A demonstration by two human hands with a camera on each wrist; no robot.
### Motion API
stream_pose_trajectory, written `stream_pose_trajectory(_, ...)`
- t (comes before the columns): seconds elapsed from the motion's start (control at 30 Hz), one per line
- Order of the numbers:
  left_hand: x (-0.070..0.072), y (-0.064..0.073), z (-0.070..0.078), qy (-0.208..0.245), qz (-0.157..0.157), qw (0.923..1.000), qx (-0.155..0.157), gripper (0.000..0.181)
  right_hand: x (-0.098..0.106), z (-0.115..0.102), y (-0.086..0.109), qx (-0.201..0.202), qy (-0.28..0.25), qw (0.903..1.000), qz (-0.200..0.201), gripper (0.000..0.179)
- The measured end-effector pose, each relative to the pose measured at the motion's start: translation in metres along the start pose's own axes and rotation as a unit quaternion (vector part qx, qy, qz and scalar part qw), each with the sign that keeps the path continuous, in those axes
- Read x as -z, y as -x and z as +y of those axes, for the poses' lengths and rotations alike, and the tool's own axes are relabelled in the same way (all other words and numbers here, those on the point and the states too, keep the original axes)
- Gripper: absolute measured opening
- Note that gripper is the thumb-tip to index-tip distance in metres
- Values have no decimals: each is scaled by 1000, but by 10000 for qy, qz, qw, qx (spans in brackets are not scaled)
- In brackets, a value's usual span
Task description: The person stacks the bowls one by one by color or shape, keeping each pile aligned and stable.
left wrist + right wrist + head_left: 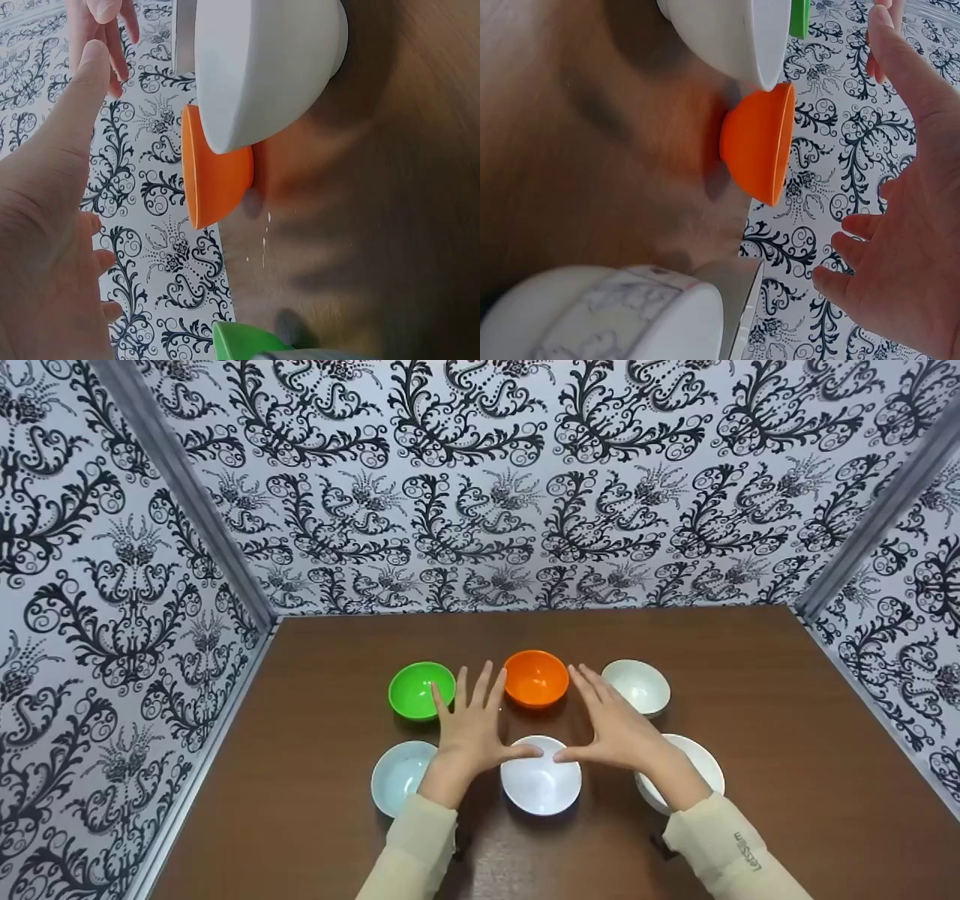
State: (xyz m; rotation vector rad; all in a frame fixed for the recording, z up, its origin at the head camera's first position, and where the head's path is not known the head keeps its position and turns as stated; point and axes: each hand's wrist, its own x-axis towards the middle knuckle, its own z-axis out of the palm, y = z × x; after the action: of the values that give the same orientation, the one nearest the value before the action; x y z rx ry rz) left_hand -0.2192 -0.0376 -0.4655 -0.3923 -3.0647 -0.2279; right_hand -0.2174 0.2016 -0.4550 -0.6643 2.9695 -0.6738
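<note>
Both hands hover over the bowls with nothing held. My left hand (470, 735), fingers spread, reaches between the green bowl (414, 690) and the orange bowl (535, 681). Its thumb overlaps the white bowl (540, 787) at front centre in the head view. From the other side my right hand (615, 727) mirrors it, fingers extended toward the orange bowl's right side and thumb over the same white bowl. In the right wrist view the right palm (907, 262) shows bare, above bowl height. The left wrist view shows the left hand (52, 195) equally bare.
A pale blue bowl (397, 780) sits front left, partly behind the left wrist. At back right is a whitish bowl (641, 690); a white patterned bowl (701, 765) lies partly behind the right forearm. Patterned walls (487, 510) border the brown table (300, 780).
</note>
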Motion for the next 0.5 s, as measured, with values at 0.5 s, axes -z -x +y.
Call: stream_pose_trajectory(0.5, -6, 3, 3, 117, -49, 9999, 15, 128, -13, -6, 11, 197, -217, 9996, -17, 127)
